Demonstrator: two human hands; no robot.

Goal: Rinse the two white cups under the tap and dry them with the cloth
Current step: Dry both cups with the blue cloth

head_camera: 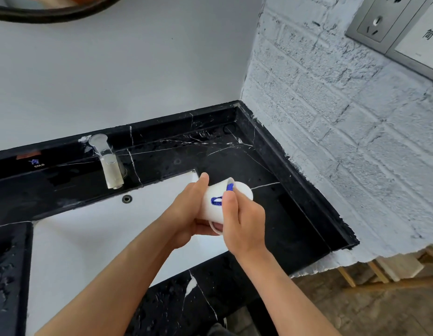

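My left hand (186, 214) holds a white cup (212, 209) on its side over the right end of the white sink (89, 238), the handle (214, 227) turned down. My right hand (242, 219) grips a white cloth (244, 190) with a blue loop (216, 201). The cloth bulges at the cup's mouth, and the loop lies on the cup's outer wall under my thumb. No second cup is in view. The chrome tap (108, 163) stands behind the sink to the left, with no water running from it that I can see.
A wet black marble counter (235, 151) with a raised rim surrounds the sink. A white brick wall (332, 117) with a wall socket (375, 20) closes the right side. The overflow hole (127, 199) sits below the tap. Wooden slats (392, 270) show lower right.
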